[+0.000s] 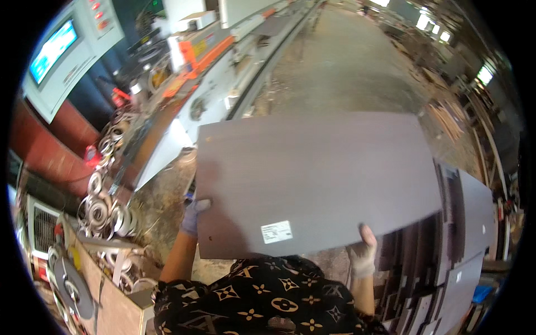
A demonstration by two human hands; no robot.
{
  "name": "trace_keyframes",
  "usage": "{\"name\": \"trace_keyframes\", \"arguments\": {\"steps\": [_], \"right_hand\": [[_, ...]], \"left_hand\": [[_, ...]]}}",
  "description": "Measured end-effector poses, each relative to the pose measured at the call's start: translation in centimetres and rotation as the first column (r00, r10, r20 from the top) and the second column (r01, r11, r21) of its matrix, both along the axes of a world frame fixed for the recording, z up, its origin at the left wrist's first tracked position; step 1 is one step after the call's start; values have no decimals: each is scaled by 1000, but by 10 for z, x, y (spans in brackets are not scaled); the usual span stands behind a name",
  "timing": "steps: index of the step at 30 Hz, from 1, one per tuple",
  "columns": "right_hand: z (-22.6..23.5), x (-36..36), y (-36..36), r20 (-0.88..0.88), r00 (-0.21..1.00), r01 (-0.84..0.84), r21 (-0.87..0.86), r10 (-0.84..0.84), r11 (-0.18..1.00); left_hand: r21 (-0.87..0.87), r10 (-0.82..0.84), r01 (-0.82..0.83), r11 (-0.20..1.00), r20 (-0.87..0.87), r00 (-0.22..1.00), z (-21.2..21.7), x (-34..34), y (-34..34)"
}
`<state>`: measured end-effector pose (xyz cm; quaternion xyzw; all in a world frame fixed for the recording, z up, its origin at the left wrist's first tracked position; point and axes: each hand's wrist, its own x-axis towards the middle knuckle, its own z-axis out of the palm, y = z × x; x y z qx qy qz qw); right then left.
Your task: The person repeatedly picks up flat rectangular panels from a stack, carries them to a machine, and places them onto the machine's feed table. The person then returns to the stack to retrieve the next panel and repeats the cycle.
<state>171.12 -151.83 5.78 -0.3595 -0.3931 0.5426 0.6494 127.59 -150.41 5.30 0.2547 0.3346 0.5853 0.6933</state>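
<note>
A wide grey-brown board [318, 173] is held up flat in front of my body, with a white label [277, 232] stuck near its front edge. My left hand [194, 216], in a pale glove, grips the board's left edge with the thumb on top. At the front edge toward the right, my right hand [363, 252] grips the board too, its gloved thumb over the top face. The other fingers of both hands are mostly hidden beneath the board.
Stacked panels [466, 218] stand on the right. A long machine bed with an orange guard [209, 53] runs away at the upper left, beside a control screen [53, 51]. Rolls of edging strip [99, 209] lie on the left, near a wooden box [120, 296].
</note>
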Motion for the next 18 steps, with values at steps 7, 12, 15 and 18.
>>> {"name": "trace_keyframes", "arguments": {"steps": [7, 12, 15, 18], "right_hand": [[-60, -208, 150, -454, 777, -621, -668, 436, 410], [-101, -362, 185, -548, 608, -784, -531, 575, 322], [-107, -423, 202, -488, 591, -790, -512, 642, 339], [-106, -468, 223, -548, 593, -794, -520, 590, 314]], "left_hand": [[-56, 538, -551, 833, -149, 829, -66, -118, -156], [-62, 697, -695, 716, 20, 717, -104, -155, -191], [-94, 733, -728, 679, 61, 677, -119, -181, -186], [-69, 779, -777, 626, 21, 626, -123, -205, -166]]}}
